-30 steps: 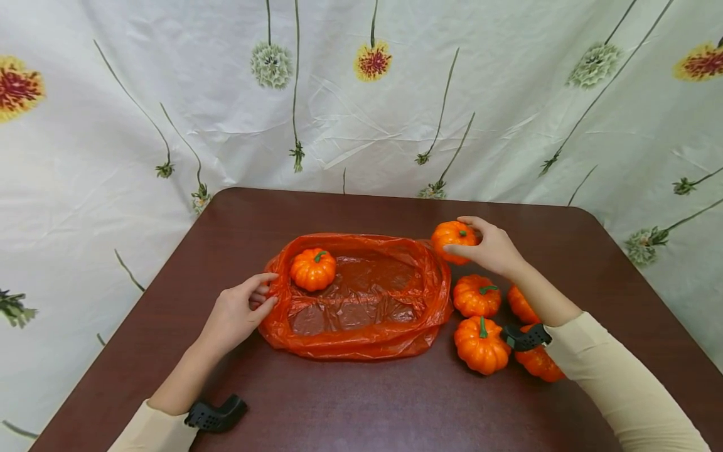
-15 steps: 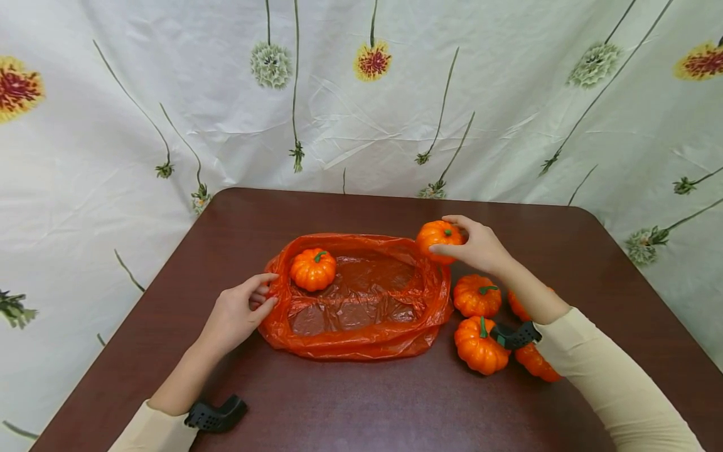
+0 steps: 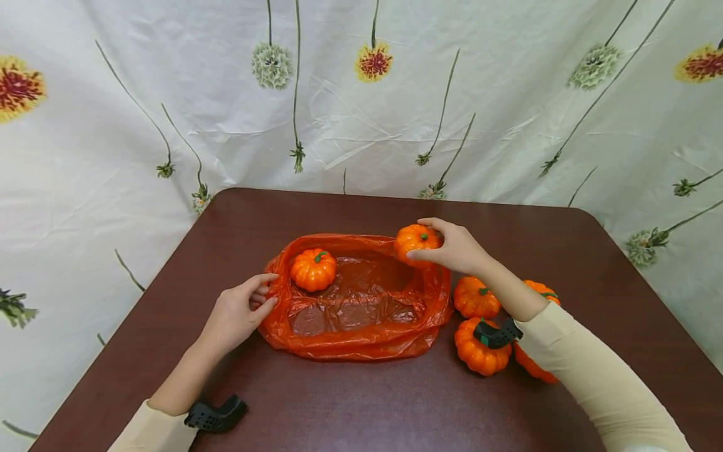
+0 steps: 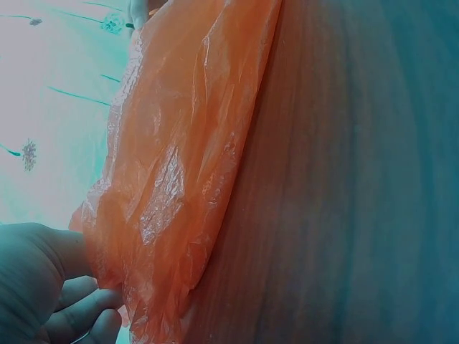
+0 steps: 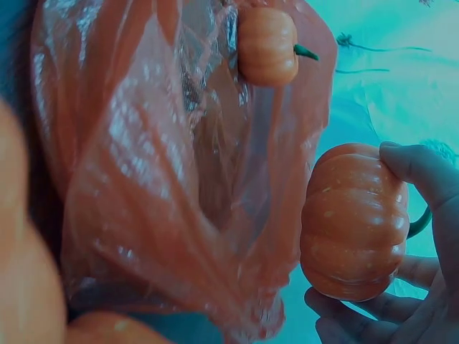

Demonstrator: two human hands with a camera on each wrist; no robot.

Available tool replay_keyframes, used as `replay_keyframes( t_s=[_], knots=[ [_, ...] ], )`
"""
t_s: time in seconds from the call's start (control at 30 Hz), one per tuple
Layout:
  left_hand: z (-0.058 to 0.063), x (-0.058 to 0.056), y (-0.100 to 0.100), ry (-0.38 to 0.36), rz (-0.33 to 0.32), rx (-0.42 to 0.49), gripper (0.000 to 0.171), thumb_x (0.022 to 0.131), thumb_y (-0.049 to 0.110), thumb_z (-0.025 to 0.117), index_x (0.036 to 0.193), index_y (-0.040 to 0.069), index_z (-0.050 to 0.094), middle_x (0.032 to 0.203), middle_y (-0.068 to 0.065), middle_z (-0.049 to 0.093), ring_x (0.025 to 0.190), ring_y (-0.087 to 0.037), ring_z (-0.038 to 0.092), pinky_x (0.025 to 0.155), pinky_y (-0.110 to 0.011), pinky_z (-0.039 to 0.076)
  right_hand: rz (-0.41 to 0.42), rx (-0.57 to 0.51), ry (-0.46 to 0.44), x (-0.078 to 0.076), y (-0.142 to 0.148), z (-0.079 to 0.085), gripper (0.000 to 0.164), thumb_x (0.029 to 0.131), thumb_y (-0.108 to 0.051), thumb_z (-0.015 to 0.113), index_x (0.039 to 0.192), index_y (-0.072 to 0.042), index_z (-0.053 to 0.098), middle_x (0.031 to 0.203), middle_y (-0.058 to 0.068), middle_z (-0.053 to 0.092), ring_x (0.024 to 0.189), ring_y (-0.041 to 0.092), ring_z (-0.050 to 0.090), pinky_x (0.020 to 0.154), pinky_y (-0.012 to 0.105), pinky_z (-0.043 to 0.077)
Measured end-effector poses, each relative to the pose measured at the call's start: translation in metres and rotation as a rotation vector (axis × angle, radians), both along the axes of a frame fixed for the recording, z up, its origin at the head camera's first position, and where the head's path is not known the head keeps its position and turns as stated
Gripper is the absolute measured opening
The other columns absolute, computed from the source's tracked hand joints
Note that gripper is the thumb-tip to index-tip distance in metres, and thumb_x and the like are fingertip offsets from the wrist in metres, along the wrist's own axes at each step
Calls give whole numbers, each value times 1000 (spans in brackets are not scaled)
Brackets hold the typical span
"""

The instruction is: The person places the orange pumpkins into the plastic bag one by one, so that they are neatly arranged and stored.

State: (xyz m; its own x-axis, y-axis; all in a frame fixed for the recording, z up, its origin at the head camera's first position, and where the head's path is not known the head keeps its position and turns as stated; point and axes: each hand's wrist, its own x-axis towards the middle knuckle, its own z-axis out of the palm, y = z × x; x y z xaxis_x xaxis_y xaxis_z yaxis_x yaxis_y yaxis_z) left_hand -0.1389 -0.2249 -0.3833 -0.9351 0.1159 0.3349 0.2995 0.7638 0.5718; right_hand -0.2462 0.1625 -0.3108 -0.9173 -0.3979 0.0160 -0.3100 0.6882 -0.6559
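A red plastic bag stands on the table with its mouth spread wide. Inside it, at the left, lies a small orange pumpkin with a green stem. My left hand holds the bag's left rim between thumb and fingers, also seen in the left wrist view, where the bag's side fills the middle. Over the bag's far right rim, my right hand grips another pumpkin by its sides. In the right wrist view this gripped pumpkin sits between thumb and fingers, beside the bag's rim.
Right of the bag sit more pumpkins: one near its edge, one nearer me, and others partly hidden under my right forearm. The brown table ends at the back against a white flowered cloth.
My right hand has carried its pumpkin leftward, from beside the bag's far right corner to over the rim. The left hand and the bag look the same.
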Motion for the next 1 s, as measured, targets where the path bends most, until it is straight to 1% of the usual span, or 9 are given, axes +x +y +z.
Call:
replay_keyframes(
  t_s=[0.17, 0.37, 0.57, 1.0],
  knots=[
    [0, 0, 0, 3, -5, 3, 39, 82, 0, 73, 120, 1, 63, 89, -11, 67, 77, -25, 67, 71, -43, 58, 36, 8, 14, 0, -13, -1, 79, 80, -41, 78, 145, -10, 45, 121, 13, 61, 102, 27, 60, 86, 43, 51],
    [0, 0, -1, -11, -4, 8, 39, 83, 0, 73, 121, 1, 63, 90, -11, 67, 78, -25, 67, 72, -44, 58, 60, 15, 13, 0, -28, -1, 80, 79, -43, 79, 144, -11, 46, 124, 11, 60, 104, 26, 58, 88, 42, 50],
    [0, 0, -1, -21, -5, 14, 39, 84, 0, 72, 122, 1, 62, 91, -12, 67, 79, -26, 67, 72, -44, 58, 101, 30, 5, 0, -42, -3, 80, 80, -42, 79, 144, -10, 45, 125, 10, 59, 105, 24, 58, 90, 42, 50],
    [1, 0, -1, -39, 0, 16, 39, 84, 1, 72, 122, 0, 62, 91, -12, 67, 79, -25, 67, 73, -44, 58, 141, 52, -9, 4, -66, -8, 79, 79, -45, 78, 144, -11, 46, 122, 7, 59, 101, 22, 57, 84, 37, 51]
  ],
)
